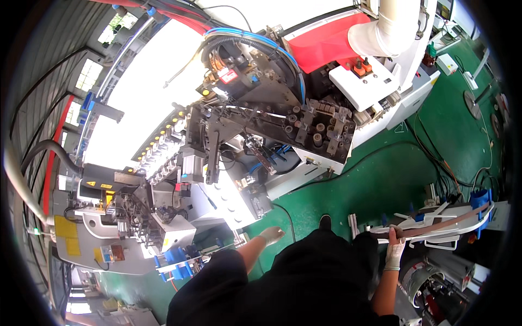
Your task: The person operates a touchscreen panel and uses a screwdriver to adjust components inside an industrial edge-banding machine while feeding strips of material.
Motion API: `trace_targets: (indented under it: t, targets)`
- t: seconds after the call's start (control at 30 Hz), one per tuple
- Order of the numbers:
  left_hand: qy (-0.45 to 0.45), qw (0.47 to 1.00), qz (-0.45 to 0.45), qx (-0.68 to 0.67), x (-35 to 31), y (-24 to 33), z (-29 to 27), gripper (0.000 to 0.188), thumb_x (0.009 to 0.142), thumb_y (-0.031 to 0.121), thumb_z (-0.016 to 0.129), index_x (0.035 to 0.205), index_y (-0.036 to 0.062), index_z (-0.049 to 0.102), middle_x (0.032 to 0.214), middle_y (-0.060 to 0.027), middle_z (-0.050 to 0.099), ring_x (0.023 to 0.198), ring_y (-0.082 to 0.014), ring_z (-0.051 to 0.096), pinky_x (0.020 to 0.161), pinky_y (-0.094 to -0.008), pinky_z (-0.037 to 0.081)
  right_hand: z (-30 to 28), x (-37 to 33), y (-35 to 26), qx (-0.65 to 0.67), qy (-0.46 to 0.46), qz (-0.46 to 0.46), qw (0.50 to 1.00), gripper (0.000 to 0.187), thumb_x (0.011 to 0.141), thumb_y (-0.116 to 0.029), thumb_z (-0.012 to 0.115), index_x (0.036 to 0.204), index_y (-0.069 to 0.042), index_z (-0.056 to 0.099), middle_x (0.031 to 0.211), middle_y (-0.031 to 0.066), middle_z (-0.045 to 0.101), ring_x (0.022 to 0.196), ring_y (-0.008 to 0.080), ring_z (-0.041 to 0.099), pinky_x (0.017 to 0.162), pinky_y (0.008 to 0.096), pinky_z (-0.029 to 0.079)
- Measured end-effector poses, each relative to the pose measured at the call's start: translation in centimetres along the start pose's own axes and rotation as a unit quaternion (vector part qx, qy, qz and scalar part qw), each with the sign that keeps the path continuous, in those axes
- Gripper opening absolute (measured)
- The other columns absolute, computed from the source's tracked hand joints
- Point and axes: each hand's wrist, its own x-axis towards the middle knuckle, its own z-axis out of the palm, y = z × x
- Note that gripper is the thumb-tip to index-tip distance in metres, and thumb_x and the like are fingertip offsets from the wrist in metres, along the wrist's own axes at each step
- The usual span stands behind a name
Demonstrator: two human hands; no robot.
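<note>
So, a big white-and-dark-metal machine [321,126] is set across the front, and long stock is probably best kept clear of it. Over on the right, a long, narrow brown strip [447,226] is laid along a white metal rack [433,218] with blue fittings [479,198]. The strip's near end is gripped by the off-white-gloved right hand [395,247], thumb pointing up. A level lift seems wise, so nothing gets kinked or snagged. The similarly gloved left hand [271,234] is held well apart, fingers loosely extended, nothing visibly held; support could be lent mid-strip.
</note>
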Motion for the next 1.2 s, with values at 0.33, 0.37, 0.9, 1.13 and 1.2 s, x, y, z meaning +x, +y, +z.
trace_targets:
  t: [0.33, 0.37, 0.9, 1.13, 1.2]
  targets:
    - [-0.047, 0.937, 0.247, -0.241, -5.4, 25.5, -0.1, 0.084, 0.106, 0.062, 0.05, 0.159, -0.0018, 0.038, 0.165, -0.0195, 0.039, 0.155, -0.0314, 0.035, 0.126, -0.0396, 0.03, 1.2, -1.2, -12.4, 0.244, -0.106, 0.048, 0.963, 0.037, 0.101, -0.042, 0.069, 0.111, -0.007, 0.07, 0.108, 0.0038, 0.065, 0.097, 0.0167, 0.061, 0.087, 0.034, 0.05]
    - [-0.07, 0.924, 0.262, -0.269, -6.5, 27.4, 0.4, 0.085, 0.106, 0.061, 0.052, 0.161, -0.0019, 0.035, 0.166, -0.0195, 0.038, 0.156, -0.031, 0.034, 0.126, -0.0393, 0.029, 1.0, -1.6, -13.0, 0.271, -0.134, 0.054, 0.952, 0.04, 0.1, -0.045, 0.069, 0.112, -0.008, 0.069, 0.111, 0.0045, 0.065, 0.099, 0.0175, 0.062, 0.087, 0.0342, 0.051]
    - [-0.162, 0.917, 0.304, -0.2, -10.3, 23.6, -2.7, 0.041, 0.105, 0.044, 0.061, 0.117, 0.0047, 0.068, 0.106, -0.0051, 0.066, 0.093, -0.0163, 0.061, 0.078, -0.0332, 0.052, 0.8, 1.0, -13.8, 0.332, -0.211, 0.16, 0.905, 0.047, 0.105, -0.051, 0.062, 0.115, -0.006, 0.067, 0.095, 0.0054, 0.069, 0.084, 0.0196, 0.067, 0.079, 0.0368, 0.059]
    - [0.13, 0.904, 0.398, 0.087, -8.4, 24.1, -7.6, 0.023, 0.102, 0.033, 0.059, 0.101, 0.0118, 0.069, 0.087, -0.0105, 0.071, 0.087, -0.0346, 0.071, 0.082, -0.0483, 0.054, 4.3, -2.2, -15.8, -0.155, -0.337, 0.016, 0.928, 0.06, 0.099, -0.054, 0.069, 0.123, 0.001, 0.068, 0.104, 0.0155, 0.076, 0.095, 0.0278, 0.075, 0.084, 0.0356, 0.06]
    - [0.155, 0.881, 0.43, 0.125, -8.1, 25.4, -8.2, 0.023, 0.101, 0.033, 0.061, 0.102, 0.0125, 0.07, 0.088, -0.0108, 0.072, 0.088, -0.0343, 0.071, 0.083, -0.0485, 0.054, 12.1, -3.9, -23.6, -0.318, -0.305, -0.311, 0.842, 0.047, 0.096, -0.042, 0.072, 0.118, 0.0, 0.071, 0.099, 0.0152, 0.075, 0.091, 0.0335, 0.074, 0.081, 0.0402, 0.059]
